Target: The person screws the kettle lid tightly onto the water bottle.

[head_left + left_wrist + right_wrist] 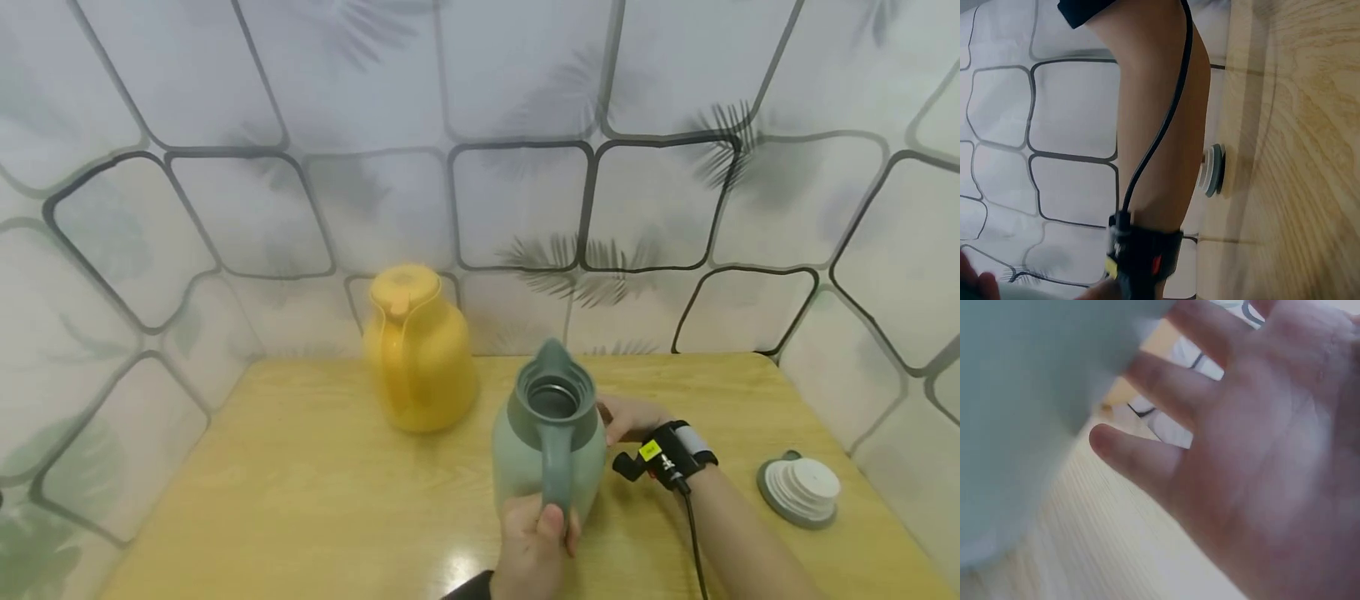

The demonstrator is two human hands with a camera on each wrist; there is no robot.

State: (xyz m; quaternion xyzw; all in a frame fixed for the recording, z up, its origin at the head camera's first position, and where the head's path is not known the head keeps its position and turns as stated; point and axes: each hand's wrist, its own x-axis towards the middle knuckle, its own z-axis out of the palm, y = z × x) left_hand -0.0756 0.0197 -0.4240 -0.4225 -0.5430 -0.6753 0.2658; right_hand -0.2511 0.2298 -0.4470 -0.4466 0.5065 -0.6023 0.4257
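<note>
A rounded pale-green vacuum jug with darker grey-green neck (553, 396) is in front of the person, above the light wood-grain worktop (315, 492); whether its base touches the wood, I cannot tell. Its mouth is uncovered, and its spout points away from the person. The left grip (531, 542), a bare hand, is closed around the jug's handle, low down. The right grip (632, 417) is open: its fingers are spread and lie against the right side of the jug. A yellow jug with a closed lid (423, 362) stands upright to the left and farther back. On the right, apart from the jugs, lies a white stepped round stopper with a grey-green rim (810, 487), its white part upward.
</note>
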